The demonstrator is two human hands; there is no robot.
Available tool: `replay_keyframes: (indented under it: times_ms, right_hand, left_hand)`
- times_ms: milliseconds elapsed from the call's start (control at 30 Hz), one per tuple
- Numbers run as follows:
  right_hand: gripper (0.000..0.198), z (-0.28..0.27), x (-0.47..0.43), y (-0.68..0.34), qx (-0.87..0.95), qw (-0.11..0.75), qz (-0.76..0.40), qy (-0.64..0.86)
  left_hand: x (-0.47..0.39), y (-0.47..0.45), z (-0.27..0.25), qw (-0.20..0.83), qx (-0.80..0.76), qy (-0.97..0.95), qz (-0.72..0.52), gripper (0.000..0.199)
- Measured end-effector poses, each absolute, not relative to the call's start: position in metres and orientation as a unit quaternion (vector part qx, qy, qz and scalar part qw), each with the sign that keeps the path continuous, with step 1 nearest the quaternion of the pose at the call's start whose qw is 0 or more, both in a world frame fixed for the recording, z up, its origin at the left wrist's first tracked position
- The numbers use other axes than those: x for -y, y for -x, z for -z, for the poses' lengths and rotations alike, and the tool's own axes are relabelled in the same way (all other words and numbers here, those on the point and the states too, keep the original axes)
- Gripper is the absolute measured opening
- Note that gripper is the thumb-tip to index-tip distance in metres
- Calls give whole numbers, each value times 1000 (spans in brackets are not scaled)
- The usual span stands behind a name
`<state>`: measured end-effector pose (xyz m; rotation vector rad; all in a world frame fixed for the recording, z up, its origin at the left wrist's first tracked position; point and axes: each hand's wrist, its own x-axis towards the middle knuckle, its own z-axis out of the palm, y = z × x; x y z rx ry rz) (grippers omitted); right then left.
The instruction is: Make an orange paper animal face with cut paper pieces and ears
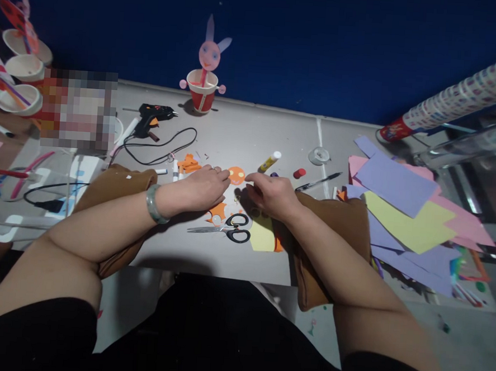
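A small orange paper circle [237, 176] with two pale yellow dots and a pinkish mark is between my hands. My left hand [203, 189], with a green bangle at its wrist, has its fingers bent together on the circle's left edge. My right hand [275, 196] is curled, its thumb and forefinger at the right edge; its other fingers are partly hidden. Just below lie black-handled scissors [224, 229], orange paper offcuts [216, 212] and yellow paper [262, 234]. A yellow glue stick [269, 162] lies uncapped beyond my right hand, near its red cap [300, 173].
Brown cushions [330, 252] lie under both forearms. A glue gun [151, 121] with a looping cord and a rabbit-faced paper cup [203, 96] stand behind. Coloured paper [399, 183] and stacked cups [459, 100] are right; power strips [80, 183] and more cups [22, 99] are left.
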<state>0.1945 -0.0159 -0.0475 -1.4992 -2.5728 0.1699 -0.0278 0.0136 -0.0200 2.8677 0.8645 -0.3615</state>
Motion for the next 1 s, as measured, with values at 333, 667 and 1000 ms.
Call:
replay_keyframes:
  times_ms: [333, 667, 1000]
  right_hand:
    - [17, 51, 8, -201, 833, 156, -172, 503]
    - [22, 50, 6, -203, 835, 102, -166, 514]
    - [35, 52, 8, -202, 851, 51, -97, 514]
  left_hand:
    - [-18, 25, 4, 59, -390, -914, 94, 35]
    - [-18, 25, -14, 207, -367, -886, 195, 28]
    - [-19, 26, 1, 102, -360, -921, 108, 25]
